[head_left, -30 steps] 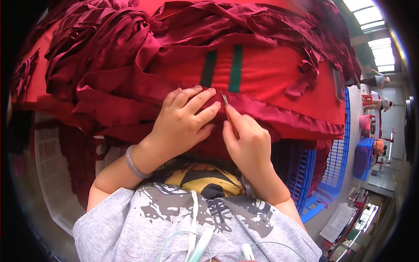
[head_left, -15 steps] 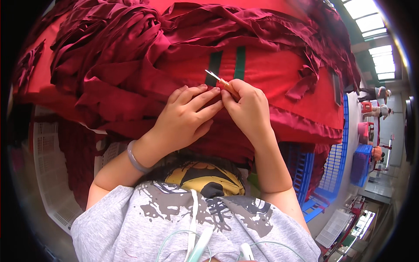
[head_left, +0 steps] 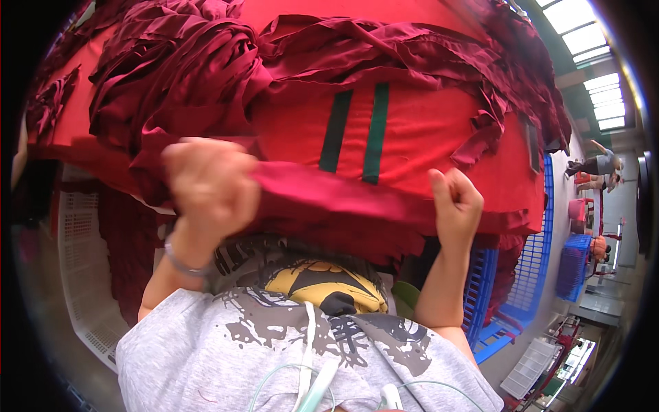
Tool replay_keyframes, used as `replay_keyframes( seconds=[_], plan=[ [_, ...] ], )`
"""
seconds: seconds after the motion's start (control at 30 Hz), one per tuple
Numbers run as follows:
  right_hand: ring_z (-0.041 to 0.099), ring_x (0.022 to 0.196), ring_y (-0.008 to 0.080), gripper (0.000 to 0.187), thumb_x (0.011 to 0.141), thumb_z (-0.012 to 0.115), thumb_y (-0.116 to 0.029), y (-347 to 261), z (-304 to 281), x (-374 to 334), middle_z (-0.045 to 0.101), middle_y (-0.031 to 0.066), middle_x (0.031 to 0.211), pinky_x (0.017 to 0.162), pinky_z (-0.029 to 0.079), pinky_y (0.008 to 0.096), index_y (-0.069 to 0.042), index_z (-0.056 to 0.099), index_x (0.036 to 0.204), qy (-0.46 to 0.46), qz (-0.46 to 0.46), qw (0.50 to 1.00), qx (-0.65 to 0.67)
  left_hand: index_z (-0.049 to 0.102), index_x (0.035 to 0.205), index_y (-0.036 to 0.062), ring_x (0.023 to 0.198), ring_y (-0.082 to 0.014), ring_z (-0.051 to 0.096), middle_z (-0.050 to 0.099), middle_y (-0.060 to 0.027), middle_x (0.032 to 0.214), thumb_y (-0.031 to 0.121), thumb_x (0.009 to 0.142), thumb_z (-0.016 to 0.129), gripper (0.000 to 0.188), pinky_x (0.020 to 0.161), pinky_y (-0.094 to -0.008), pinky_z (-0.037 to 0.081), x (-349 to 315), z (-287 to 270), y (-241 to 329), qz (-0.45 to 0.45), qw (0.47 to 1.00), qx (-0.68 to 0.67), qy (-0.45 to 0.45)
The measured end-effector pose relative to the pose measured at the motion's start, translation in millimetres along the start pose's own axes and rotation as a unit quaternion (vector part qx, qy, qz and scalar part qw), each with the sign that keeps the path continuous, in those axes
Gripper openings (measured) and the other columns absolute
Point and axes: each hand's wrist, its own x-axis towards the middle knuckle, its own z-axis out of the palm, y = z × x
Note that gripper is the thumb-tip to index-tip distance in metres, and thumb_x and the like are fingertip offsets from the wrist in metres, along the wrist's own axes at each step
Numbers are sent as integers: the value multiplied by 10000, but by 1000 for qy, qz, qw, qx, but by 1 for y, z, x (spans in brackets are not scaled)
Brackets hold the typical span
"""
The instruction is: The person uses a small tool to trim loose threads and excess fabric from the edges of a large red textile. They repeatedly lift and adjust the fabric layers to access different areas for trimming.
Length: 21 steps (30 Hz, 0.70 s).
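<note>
A strip of maroon fabric (head_left: 336, 193) stretches between my two hands along the front edge of the red-covered table. At its left end my left hand (head_left: 209, 184), smeared by motion, is closed in a fist on the cloth. My right hand (head_left: 458, 206) is closed at the other end, its fingers curled in and its thumb up against them. No seam ripper shows now; whether it sits inside my right fist is hidden. Behind the strip, two dark green tape strips (head_left: 376, 134) lie on the red cover (head_left: 425, 117).
Heaped maroon fabric (head_left: 185, 75) covers the table's left and far side. A white plastic basket (head_left: 79, 254) with maroon cloth stands below left, and blue crates (head_left: 528, 268) below right. A dark flat object (head_left: 532, 147) lies at the table's right edge. People (head_left: 604, 165) are farther off.
My hands have moved apart, the left one leftward and the right one rightward and nearer me. The seam ripper has gone out of sight. The maroon strip is now pulled out between them.
</note>
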Motion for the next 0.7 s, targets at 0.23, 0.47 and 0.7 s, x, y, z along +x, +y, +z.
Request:
replay_keyframes(
  seconds=[0.23, 0.47, 0.7],
  plan=[
    [231, 588, 22, 481, 939, 639, -10, 27, -28, -30, 299, -82, 622, 512, 202, 235, -107, 290, 623, 29, 57, 989, 131, 698, 901, 83, 928, -256, 627, 693, -82, 1034, 136, 832, 651, 99, 833, -378, 460, 50, -43, -34, -75, 964, 214, 139],
    [293, 544, 59, 516, 880, 666, 64, -3, -10, -38, 354, -8, 583, 483, 226, 260, -66, 246, 610, -43, 11, 992, 119, 641, 1192, 43, 966, -251, 649, 693, -105, 1020, 128, 867, 647, 336, 911, -383, 458, 79, 82, 23, -16, 989, 30, -142],
    [441, 461, 72, 336, 1034, 496, -222, -19, -3, -48, 657, 116, 763, 413, 323, 219, 40, 668, 912, -119, 257, 879, 384, 740, 841, 33, 712, -263, 641, 653, -127, 725, 135, 790, 718, 116, 724, -369, 462, 98, 26, 12, -56, 915, -281, -285]
  ],
)
